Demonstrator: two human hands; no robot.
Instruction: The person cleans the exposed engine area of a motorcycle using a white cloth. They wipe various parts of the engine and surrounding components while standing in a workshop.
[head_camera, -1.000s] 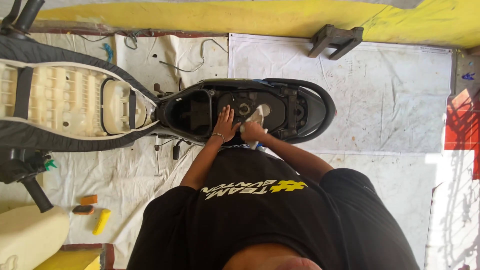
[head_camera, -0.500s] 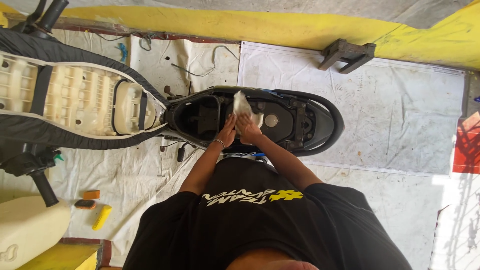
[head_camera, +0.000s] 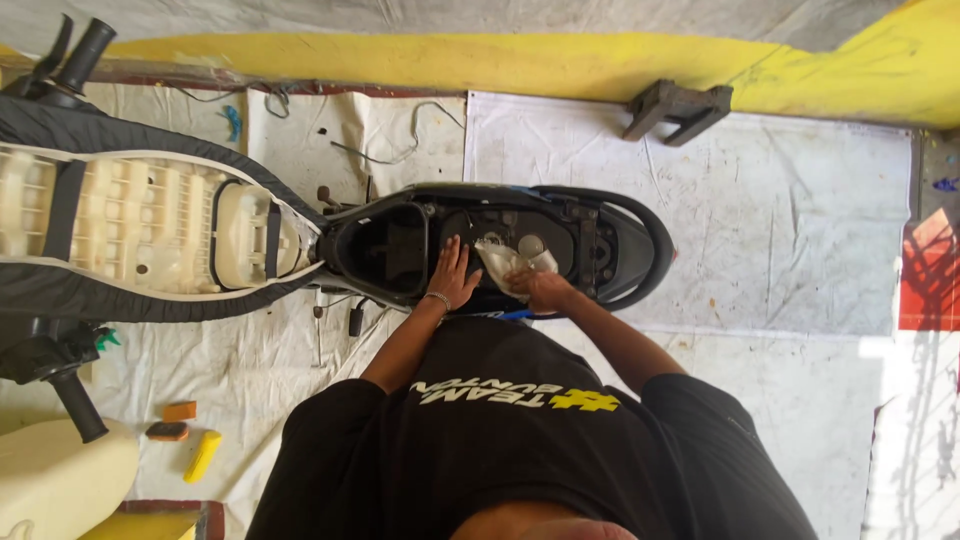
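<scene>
I look straight down over my black shirt at a scooter's open under-seat area (head_camera: 600, 215). My left hand (head_camera: 452, 272), fingers spread, rests flat on the black plastic rim between the storage tub (head_camera: 385, 250) and the tank area. My right hand (head_camera: 538, 288) holds a crumpled white cloth (head_camera: 505, 257) pressed against the black surface beside a round light-coloured cap (head_camera: 531, 245). The lifted seat (head_camera: 150, 235) lies open to the left, its cream ribbed underside facing up.
White sheets (head_camera: 780, 230) cover the floor under the scooter. A dark wooden stand (head_camera: 678, 108) sits at the back by the yellow band. Orange and yellow small objects (head_camera: 190, 440) lie at lower left near a cream body panel (head_camera: 50, 490). Handlebar grips (head_camera: 70, 400) stick out at left.
My right hand has brought the white cloth down from a raised position onto the black surface near the round cap. The view has shifted slightly. My left hand stays on the rim.
</scene>
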